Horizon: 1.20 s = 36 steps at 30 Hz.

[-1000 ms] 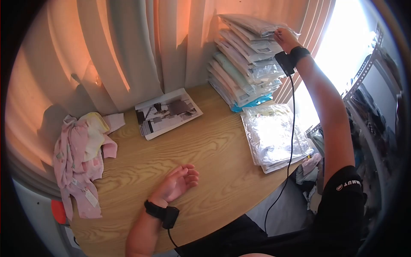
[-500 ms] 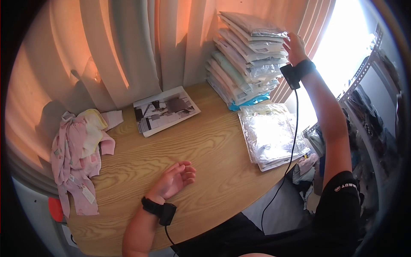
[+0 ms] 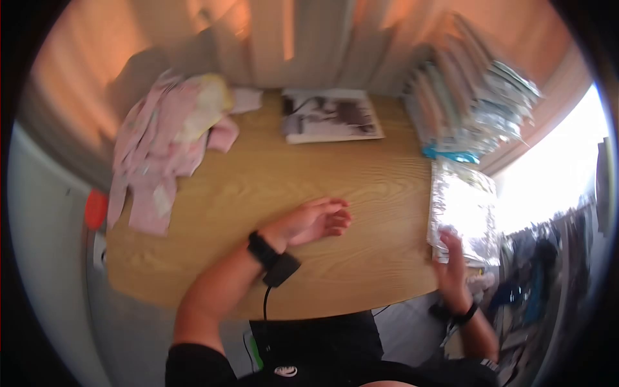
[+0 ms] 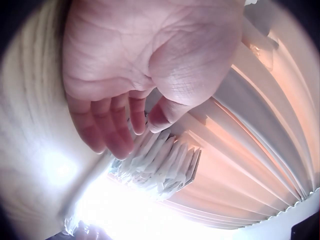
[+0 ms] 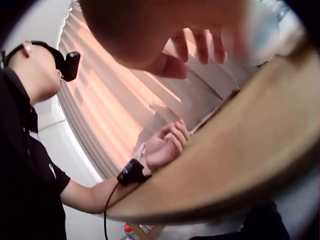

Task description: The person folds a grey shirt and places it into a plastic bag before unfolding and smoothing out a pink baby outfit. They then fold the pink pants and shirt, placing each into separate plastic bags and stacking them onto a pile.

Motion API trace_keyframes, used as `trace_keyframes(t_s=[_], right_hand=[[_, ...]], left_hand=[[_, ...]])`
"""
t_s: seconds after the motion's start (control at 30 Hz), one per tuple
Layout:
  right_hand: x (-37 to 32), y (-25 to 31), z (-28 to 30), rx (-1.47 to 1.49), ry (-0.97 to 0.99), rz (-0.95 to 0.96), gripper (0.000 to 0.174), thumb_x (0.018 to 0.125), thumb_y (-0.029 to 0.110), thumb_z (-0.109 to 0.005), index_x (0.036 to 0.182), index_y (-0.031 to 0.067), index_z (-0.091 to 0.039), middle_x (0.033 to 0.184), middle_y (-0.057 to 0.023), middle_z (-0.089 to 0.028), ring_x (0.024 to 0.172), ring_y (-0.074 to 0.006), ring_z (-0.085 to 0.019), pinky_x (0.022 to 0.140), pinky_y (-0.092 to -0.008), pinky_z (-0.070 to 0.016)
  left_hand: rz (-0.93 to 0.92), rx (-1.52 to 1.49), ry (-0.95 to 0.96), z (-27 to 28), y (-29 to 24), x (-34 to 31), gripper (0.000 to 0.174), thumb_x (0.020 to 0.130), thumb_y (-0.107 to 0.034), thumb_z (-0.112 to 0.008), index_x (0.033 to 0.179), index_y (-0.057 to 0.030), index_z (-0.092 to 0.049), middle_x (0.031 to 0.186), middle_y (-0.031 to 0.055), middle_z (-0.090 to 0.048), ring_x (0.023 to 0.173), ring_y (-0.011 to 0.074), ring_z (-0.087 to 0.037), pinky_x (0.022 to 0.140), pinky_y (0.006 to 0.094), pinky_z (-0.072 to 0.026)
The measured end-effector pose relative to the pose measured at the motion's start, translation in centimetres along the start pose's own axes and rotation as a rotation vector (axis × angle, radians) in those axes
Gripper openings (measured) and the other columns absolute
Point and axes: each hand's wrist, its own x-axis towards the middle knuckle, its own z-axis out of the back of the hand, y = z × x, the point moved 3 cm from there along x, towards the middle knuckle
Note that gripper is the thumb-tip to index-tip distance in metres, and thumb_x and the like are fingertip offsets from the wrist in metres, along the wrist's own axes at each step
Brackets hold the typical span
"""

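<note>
Well, across the wooden table (image 3: 387, 174), a leaning stack of wrapped bundles (image 3: 471, 90) rises beyond the flat, clear-wrapped packets (image 3: 464, 200), glaring silver-white at the right edge, their long axis running towards it. The left hand (image 3: 313, 220) is loosely curled, empty; the right hand (image 3: 453, 264), blurred, fingers relaxed, overlaps the packets' near corner, contact unclear.

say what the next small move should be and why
Probably slide the flat, shiny plastic packet toward the middle of the light-brown wooden table with the right grip: it appears empty, and its fingertips overlap the packet in the head view, though touch can't be told. The left grip also looks empty, over bare wood with room beside it.
</note>
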Motion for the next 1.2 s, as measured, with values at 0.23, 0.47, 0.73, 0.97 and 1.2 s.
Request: trace_keyframes(t_s=[0.23, 0.47, 0.73, 0.97, 1.2], right_hand=[[-6.1, 1.6, -7.5, 0.019, -0.071, 0.106, 0.037, 0.076, -0.008, -0.057, 0.113, -0.0001, -0.056, 0.125, -0.021, -0.056, 0.125, -0.0415, -0.051, 0.106, -0.0498, -0.0396], [-5.2, 2.8, -8.9, -0.232, -0.161, 0.098, 0.026, 0.078, 0.001, -0.056, 0.101, 0.0033, -0.066, 0.117, -0.013, -0.065, 0.119, -0.0347, -0.057, 0.104, -0.0487, -0.0405], [-5.2, 2.4, -8.5, -0.207, -0.18, 0.121, 0.025, 0.078, 0.003, -0.057, 0.101, 0.0044, -0.067, 0.118, -0.0113, -0.065, 0.119, -0.0331, -0.058, 0.104, -0.0492, -0.0409], [-5.6, 2.4, -8.0, -0.168, -0.195, 0.138, 0.025, 0.079, 0.005, -0.06, 0.102, 0.0044, -0.067, 0.12, -0.0107, -0.064, 0.121, -0.0317, -0.057, 0.104, -0.0488, -0.0409], [-5.9, 2.1, -7.8, -0.132, -0.194, 0.185, 0.024, 0.078, 0.005, -0.06, 0.101, 0.0041, -0.067, 0.119, -0.0107, -0.063, 0.12, -0.0314, -0.057, 0.105, -0.0482, -0.0399]], left_hand=[[-0.08, 0.076, -0.162, -0.3, -1.2, -1.2, 0.021, 0.101, -0.017, -0.054, 0.12, -0.0074, -0.055, 0.113, 0.0079, -0.066, 0.103, 0.0186, -0.065, 0.091, 0.0353, -0.0521], [-0.428, 1.42, -1.111, 2.2, -14.2, -9.6, 0.021, 0.086, -0.019, -0.066, 0.103, -0.0051, -0.066, 0.101, 0.0074, -0.066, 0.092, 0.0199, -0.065, 0.084, 0.0358, -0.0524], [-0.197, 2.423, -1.59, 5.4, -22.4, -16.5, 0.051, 0.079, -0.028, -0.067, 0.121, 0.0014, -0.061, 0.13, 0.0258, -0.055, 0.125, 0.0402, -0.049, 0.108, 0.0448, -0.0371], [-0.821, 2.324, -1.485, 2.1, -26.0, -18.4, 0.033, 0.085, -0.012, -0.058, 0.117, -0.0019, -0.061, 0.121, 0.02, -0.062, 0.112, 0.037, -0.059, 0.097, 0.0436, -0.0462], [-1.329, 2.216, -1.486, -7.8, -23.9, -19.5, 0.041, 0.085, -0.006, -0.06, 0.125, 0.0021, -0.056, 0.121, 0.0194, -0.06, 0.112, 0.0327, -0.059, 0.097, 0.0372, -0.0464]])
